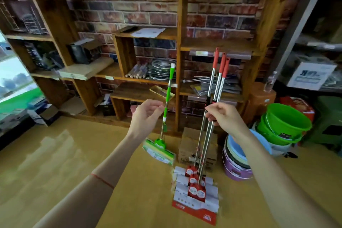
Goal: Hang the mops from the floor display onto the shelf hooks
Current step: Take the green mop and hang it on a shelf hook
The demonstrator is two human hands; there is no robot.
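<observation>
Four mops seen, none hung yet; task judged barely begun. Left hand (146, 114), frame centre: fingers pinched on green mop (167, 102) shaft, mid-height; its flat head lifted off floor, tilted, w/ striped pad in wrapper. Green plastic sleeves, chrome tube. Right hand (224, 116), centre-right: closed round red mops (212, 116), three bundled; steel shafts, red caps up top, boxed heads resting on glossy tan floor (55, 153). Wooden shelf unit (178, 42) behind; hooks not made out. Stacked plastic buckets (285, 124) at right.
</observation>
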